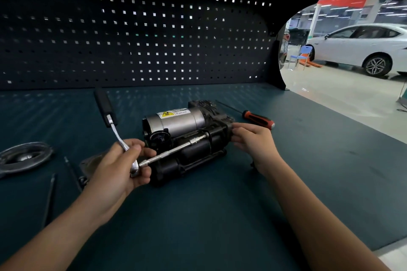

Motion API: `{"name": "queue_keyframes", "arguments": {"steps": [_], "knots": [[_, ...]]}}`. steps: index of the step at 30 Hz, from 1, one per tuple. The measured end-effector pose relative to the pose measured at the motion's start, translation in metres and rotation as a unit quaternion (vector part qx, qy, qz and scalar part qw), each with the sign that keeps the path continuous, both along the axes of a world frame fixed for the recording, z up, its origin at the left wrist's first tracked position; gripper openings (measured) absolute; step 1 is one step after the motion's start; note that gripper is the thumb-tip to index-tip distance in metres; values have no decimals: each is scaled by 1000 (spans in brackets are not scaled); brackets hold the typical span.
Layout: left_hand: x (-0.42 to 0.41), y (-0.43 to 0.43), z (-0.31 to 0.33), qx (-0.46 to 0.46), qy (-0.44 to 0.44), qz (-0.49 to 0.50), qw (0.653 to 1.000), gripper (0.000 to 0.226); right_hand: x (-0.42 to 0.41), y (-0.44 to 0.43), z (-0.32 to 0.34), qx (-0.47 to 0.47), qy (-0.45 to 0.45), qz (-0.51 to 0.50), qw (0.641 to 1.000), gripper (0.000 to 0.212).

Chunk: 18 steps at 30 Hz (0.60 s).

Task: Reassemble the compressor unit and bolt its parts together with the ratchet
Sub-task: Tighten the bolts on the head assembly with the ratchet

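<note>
The compressor unit [187, 136], a silver motor cylinder with a yellow warning label on a black body, lies on the green bench mat [198, 215]. My left hand [123, 165] grips the head of the chrome ratchet [114, 129], whose black handle points up and away. A long extension bar [174, 150] runs from the ratchet head along the black body to a bolt near its right end. My right hand [253, 140] holds the right end of the compressor, fingers curled against it.
An orange-and-black screwdriver [256, 118] lies behind my right hand. A round black rubber part [24, 157] sits at the left, with thin dark tools [50, 195] and a metal bracket [88, 167] near my left wrist. A pegboard [132, 39] backs the bench.
</note>
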State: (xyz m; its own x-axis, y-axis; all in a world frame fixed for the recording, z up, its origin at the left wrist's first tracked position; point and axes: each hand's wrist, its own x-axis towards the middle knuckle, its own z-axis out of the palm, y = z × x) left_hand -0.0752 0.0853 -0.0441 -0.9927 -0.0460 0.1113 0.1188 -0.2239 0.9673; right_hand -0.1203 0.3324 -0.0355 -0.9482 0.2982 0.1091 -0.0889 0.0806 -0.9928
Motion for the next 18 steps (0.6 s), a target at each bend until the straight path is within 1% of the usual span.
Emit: {"name": "queue_keyframes", "arguments": {"steps": [2, 3, 4, 5, 6, 7, 8, 9, 11, 12, 13, 14, 15, 16, 18], "knots": [[-2, -1, -1, -49, 56, 10, 997, 33, 3, 0, -1, 22, 14, 6, 1000, 20], [-2, -2, -1, -98, 108, 18, 989, 39, 4, 0, -3, 38, 21, 6, 999, 16], [-1, -3, -1, -170, 174, 28, 970, 39, 5, 0, -3, 51, 28, 3, 998, 15], [0, -5, 0, -249, 243, 42, 937, 29, 6, 0, -3, 60, 32, -1, 998, 15], [0, -8, 0, -324, 297, 55, 897, 18, 7, 0, -3, 69, 36, -6, 997, 15], [-1, -10, -1, -383, 336, 68, 858, 12, 8, -1, -2, 83, 39, -10, 996, 13], [0, -12, -2, -416, 364, 69, 830, 11, 10, -2, -2, 115, 40, -17, 992, 12], [0, -11, -3, -431, 382, 63, 815, 9, 12, -3, -1, 163, 43, -30, 985, 13], [2, -10, -5, -442, 407, 58, 797, 14, 16, -10, -3, 284, 40, -69, 955, 15], [2, -10, -7, -443, 412, 58, 794, 17, 19, -14, -3, 327, 43, -87, 940, 17], [3, -10, -7, -441, 409, 61, 797, 15, 20, -17, -3, 351, 55, -102, 929, 18], [3, -10, -8, -434, 398, 61, 806, 12, 21, -19, -2, 363, 79, -114, 921, 18], [5, -9, -9, -420, 384, 62, 820, 13, 21, -20, 0, 372, 114, -117, 914, 17], [7, -8, -10, -395, 361, 61, 842, 15, 22, -20, 2, 386, 157, -107, 903, 14], [10, -2, -10, -314, 297, 62, 900, 15, 21, -21, 5, 442, 220, -43, 869, 21]]}}
